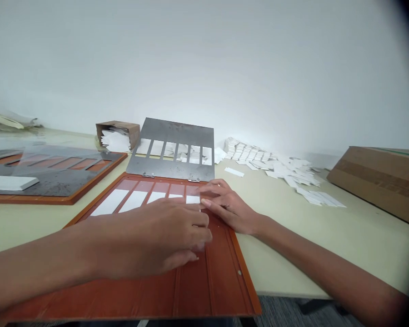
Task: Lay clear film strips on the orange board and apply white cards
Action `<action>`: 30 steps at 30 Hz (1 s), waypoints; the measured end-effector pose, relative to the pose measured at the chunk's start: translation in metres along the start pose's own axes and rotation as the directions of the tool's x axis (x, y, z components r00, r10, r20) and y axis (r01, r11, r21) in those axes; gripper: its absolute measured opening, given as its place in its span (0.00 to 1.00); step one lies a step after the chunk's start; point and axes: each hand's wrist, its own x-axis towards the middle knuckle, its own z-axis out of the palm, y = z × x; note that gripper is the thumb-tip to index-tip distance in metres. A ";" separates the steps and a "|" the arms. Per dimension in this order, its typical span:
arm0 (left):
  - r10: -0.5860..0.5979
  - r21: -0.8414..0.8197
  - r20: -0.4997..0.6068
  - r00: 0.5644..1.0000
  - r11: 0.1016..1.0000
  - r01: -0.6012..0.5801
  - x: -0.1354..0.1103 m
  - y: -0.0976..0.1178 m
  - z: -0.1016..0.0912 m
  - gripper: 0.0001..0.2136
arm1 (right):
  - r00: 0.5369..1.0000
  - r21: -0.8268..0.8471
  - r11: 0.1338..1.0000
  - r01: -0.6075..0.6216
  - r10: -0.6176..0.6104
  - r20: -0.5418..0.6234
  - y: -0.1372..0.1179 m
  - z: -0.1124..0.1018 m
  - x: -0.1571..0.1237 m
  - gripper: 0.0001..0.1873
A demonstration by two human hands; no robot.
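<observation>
A red-brown board (194, 290) with raised grooves lies before me, its hinged grey metal frame (177, 127) tilted up at the far side. White paper strips (132, 200) lie in a row in the board's far half. Over them is a thin clear plastic film (161, 187), hard to see against the board. My left hand (177, 236) reaches across the board, fingers curled at the film's near right part; its palm hides some strips. My right hand (226, 204) rests at the board's right edge, thumb and fingers closed at the film's right edge.
Left stands a second board (73, 197) with a white block (12, 182) and clear sheets on it. Behind is an open carton (134, 131) stuffed with paper. Loose white slips (286, 170) spread to the right. A large cardboard box (378, 179) sits at far right.
</observation>
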 end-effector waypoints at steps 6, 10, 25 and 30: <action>0.009 0.314 -0.129 0.992 0.949 0.032 0.014 0.002 0.022 0.13 | 0.997 -0.038 0.997 0.073 -0.073 -0.004 0.001 -0.001 0.000 0.21; -0.183 0.230 -0.140 0.973 0.950 0.211 0.007 0.015 0.029 0.21 | 0.997 -0.031 0.997 0.073 -0.073 -0.015 0.004 0.001 -0.001 0.19; -0.208 0.356 -0.209 0.956 0.894 0.272 0.000 0.022 0.031 0.25 | 0.995 0.014 0.995 0.099 -0.099 -0.005 0.003 -0.001 0.002 0.17; -0.022 0.421 -0.257 0.966 0.897 0.132 0.004 0.024 0.026 0.25 | 0.997 -0.005 0.997 0.077 -0.077 0.006 0.003 -0.001 0.003 0.17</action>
